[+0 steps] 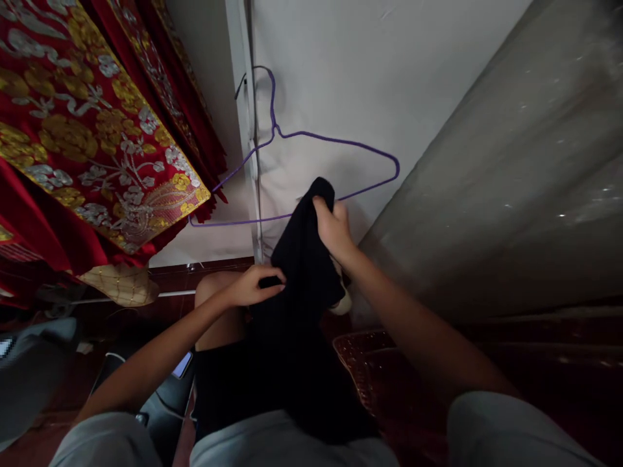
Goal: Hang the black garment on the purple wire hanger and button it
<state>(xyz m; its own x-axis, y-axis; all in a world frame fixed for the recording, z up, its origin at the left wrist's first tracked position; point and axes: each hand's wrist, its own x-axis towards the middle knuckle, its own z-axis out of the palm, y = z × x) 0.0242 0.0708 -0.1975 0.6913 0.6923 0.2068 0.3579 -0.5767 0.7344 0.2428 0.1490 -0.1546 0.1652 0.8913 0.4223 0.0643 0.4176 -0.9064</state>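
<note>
A black cloth garment (306, 279) is held up in front of me, its lower part merging with the dark clothing on my lap. My right hand (333, 230) grips the garment near its top, with the thumb pressed on it. Lower down on the left, my left hand (256, 285) pinches the garment's edge between thumb and fingers. Behind the cloth, a purple wire hanger (331, 138) hangs by its hook. The garment's top covers part of the hanger's lower bar; I cannot tell whether it loops over that bar.
Red cloth with gold and silver embroidery (92, 130) hangs at the left, overlapping the hanger's left end. A narrow pale upright strip (250, 130) runs along the wall. Greyish sheeting (511, 194) slopes down on the right. A lit phone (182, 365) lies at lower left.
</note>
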